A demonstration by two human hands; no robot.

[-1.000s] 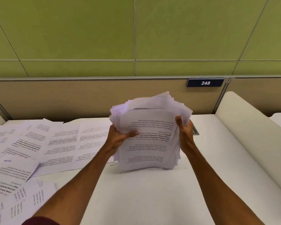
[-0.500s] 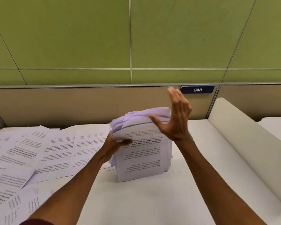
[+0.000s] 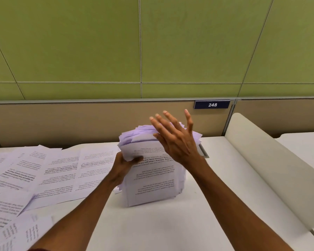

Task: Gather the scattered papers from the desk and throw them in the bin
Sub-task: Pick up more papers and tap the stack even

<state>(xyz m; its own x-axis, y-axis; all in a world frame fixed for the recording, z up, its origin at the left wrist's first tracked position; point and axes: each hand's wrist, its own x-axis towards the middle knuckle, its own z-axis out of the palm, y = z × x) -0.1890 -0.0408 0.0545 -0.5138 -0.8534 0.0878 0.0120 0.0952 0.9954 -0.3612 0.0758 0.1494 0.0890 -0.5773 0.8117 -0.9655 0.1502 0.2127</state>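
Stack of papers (image 3: 152, 178): stands on its lower edge on the white worktop (image 3: 170, 225), near centre. The front sheet faces the camera with its print upside down. The upper edges are uneven and fan out.
Left hand (image 3: 124, 164): grips the stack's left edge below the top corner, with the thumb across the front sheet and the fingers hidden behind.
Right hand (image 3: 176, 140): fingers straight and spread, with nothing held. The back of the hand faces the camera at the stack's upper right corner. Cannot tell whether the palm touches the paper.
Scattered sheets (image 3: 43, 173): loose printed pages lie flat and overlapping on the left part of the worktop, reaching the left and lower frame edges. The nearest one lies just beside the stack's base.
Number plate (image 3: 212, 104): dark blue, reads 248, fixed to the beige partition (image 3: 80, 122) behind the worktop.
Wall (image 3: 98, 42): green panels above the partition.
Side divider (image 3: 257, 153): white and rounded, runs along the worktop's right edge.
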